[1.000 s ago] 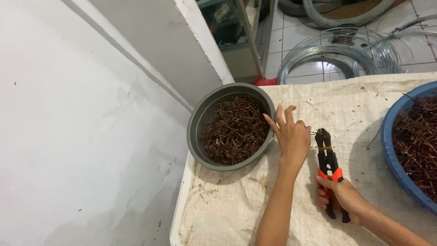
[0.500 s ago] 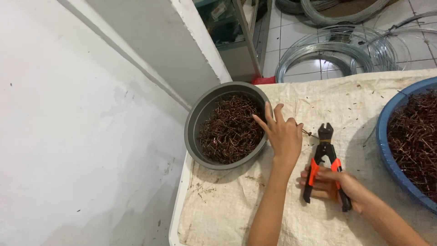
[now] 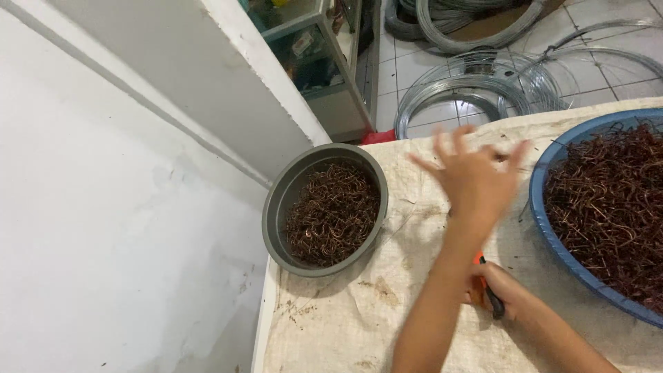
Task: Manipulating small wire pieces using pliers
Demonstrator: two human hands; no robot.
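Since half-second-ago frame, left hand (image 3: pixel 473 181) swings from grey bowl (image 3: pixel 276 207) toward blue basin (image 3: pixel 552 238), fingers spread, blurred, apparently empty. Right hand (image 3: pixel 507 293) grips orange-handled cutter (image 3: pixel 487 293), mostly hidden beneath left forearm, low over sacking-covered table (image 3: pixel 345 324), kept ready.

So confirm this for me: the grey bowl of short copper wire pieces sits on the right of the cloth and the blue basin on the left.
Not right: the sides are swapped. The head view shows the grey bowl on the left of the cloth and the blue basin on the right.
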